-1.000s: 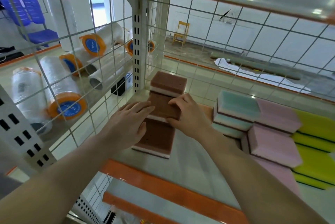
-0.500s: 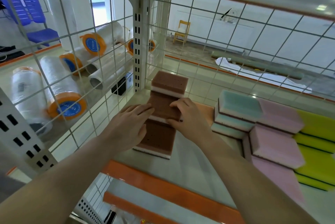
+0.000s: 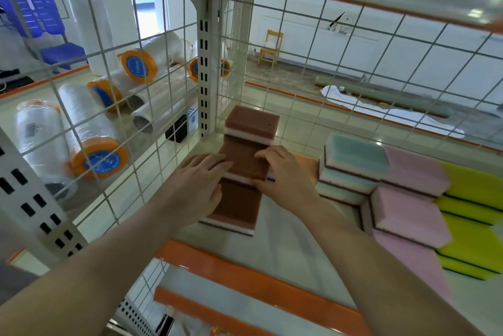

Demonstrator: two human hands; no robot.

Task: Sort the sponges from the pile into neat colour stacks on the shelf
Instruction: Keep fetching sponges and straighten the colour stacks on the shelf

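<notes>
Three brown sponges lie in a row along the left side of the shelf: a far one, a middle one and a near one. My left hand rests with straight fingers on the middle sponge's left edge. My right hand grips its right side, fingers curled over the top and thumb at the near edge. To the right stand a teal stack, pink sponges and yellow sponges.
A wire grid wall closes the shelf's left side, with another behind it. Beyond the left grid lie film rolls with orange caps. An orange lip runs along the shelf's front. An orange piece shows behind my right hand.
Both hands stay on the middle brown sponge in nearly the same pose; no sponge has visibly shifted.
</notes>
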